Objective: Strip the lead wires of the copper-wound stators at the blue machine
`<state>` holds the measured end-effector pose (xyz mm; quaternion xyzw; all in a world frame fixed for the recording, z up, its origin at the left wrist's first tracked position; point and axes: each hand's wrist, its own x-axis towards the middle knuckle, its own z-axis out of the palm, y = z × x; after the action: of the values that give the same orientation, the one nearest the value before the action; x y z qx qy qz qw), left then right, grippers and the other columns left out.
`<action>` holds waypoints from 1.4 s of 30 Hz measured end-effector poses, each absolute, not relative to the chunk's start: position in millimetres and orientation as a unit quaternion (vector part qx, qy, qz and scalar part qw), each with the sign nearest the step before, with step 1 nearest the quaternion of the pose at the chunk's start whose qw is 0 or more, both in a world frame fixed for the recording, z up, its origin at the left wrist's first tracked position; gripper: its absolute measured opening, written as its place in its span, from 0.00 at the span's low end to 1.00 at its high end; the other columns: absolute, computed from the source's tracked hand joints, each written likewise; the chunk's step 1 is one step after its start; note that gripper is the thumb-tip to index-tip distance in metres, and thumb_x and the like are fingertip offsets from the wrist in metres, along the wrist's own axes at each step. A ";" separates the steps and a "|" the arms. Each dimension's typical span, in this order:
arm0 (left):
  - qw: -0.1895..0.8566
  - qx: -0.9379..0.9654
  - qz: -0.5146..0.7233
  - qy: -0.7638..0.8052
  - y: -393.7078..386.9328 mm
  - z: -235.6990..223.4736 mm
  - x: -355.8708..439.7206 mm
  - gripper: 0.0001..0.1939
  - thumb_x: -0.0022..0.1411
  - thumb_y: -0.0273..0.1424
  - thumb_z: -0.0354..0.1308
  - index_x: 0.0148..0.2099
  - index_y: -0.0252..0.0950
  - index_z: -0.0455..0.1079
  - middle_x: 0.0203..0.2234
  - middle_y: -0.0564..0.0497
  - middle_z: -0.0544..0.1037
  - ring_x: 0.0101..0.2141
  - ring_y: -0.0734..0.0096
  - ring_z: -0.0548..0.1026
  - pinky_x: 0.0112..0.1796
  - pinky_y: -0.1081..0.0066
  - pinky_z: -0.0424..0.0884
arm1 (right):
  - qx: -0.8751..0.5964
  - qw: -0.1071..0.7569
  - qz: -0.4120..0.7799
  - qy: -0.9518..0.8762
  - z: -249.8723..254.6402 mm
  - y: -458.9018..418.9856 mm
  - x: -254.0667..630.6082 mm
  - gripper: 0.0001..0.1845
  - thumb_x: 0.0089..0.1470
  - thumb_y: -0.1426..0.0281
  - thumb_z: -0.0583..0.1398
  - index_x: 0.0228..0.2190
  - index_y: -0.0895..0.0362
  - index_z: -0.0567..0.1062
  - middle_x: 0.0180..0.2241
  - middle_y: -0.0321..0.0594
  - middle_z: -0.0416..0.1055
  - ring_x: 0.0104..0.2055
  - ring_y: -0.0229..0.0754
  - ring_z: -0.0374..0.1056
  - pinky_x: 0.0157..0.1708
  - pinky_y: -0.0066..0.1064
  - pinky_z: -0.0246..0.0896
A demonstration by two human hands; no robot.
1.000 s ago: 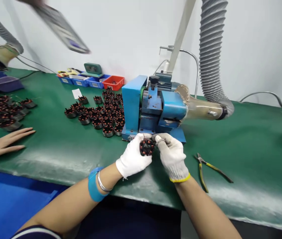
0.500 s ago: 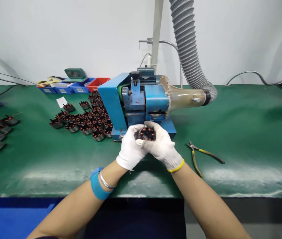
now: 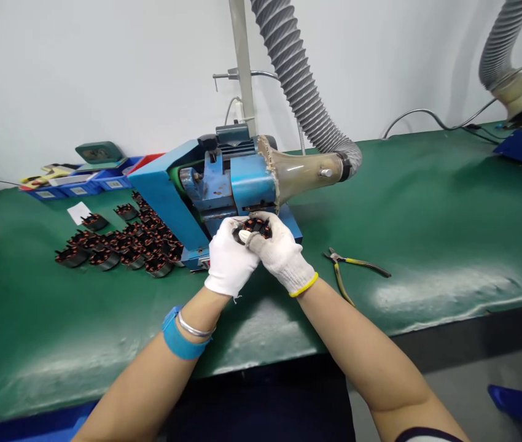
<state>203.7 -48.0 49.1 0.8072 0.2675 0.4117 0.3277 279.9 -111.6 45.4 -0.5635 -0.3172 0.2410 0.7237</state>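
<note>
Both my hands wear white knit gloves and meet in front of a blue machine (image 3: 224,184). Between them sits a small round black stator with copper windings (image 3: 256,226). My left hand (image 3: 228,261) cups it from the left, fingers wrapped round it. My right hand (image 3: 282,255) closes on it from the right, with a finger laid across its front. The stator is held just below the machine's front opening, above the green bench mat (image 3: 104,307).
A pile of several like stators (image 3: 123,242) lies left of the machine. Yellow-handled pliers (image 3: 348,267) lie on the mat to the right. Blue and red bins (image 3: 86,178) line the back wall. A grey ribbed hose (image 3: 302,92) joins the machine's funnel; another hose (image 3: 514,67) hangs at far right.
The view has swung right and tilted. My hands have lifted the stator closer to the machine's front. The other person's hand at the left edge is gone from view.
</note>
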 end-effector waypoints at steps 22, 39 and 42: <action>0.387 0.805 0.415 0.173 -36.2 30.2 163.6 0.29 0.45 0.35 0.67 0.49 0.37 0.62 0.43 0.47 0.74 0.45 0.62 0.74 0.48 0.62 0.72 | -0.591 0.651 0.235 -0.414 45.5 -125.6 262.3 0.37 0.31 0.65 0.70 0.46 0.55 0.68 0.46 0.42 0.72 0.46 0.48 0.72 0.49 0.42 0.69; 0.795 0.544 0.221 0.155 -27.3 40.5 138.3 0.37 0.40 0.27 0.69 0.55 0.37 0.65 0.52 0.44 0.73 0.52 0.54 0.72 0.50 0.62 0.71 | -0.586 0.463 -0.112 -0.656 45.5 -135.2 266.0 0.25 0.50 0.73 0.57 0.52 0.57 0.67 0.45 0.47 0.73 0.47 0.48 0.71 0.45 0.37 0.71; 0.779 0.563 0.222 0.163 -27.8 39.5 141.2 0.36 0.43 0.30 0.70 0.56 0.36 0.64 0.50 0.44 0.74 0.51 0.55 0.72 0.52 0.60 0.69 | -0.613 0.419 -0.150 -0.653 43.3 -135.4 266.8 0.27 0.50 0.74 0.56 0.54 0.58 0.65 0.44 0.47 0.74 0.44 0.48 0.72 0.42 0.37 0.71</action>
<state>141.2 -27.8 39.5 0.5632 0.1626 0.2218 0.7792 266.8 -135.4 43.3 -0.6127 -0.6528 -0.1504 0.4194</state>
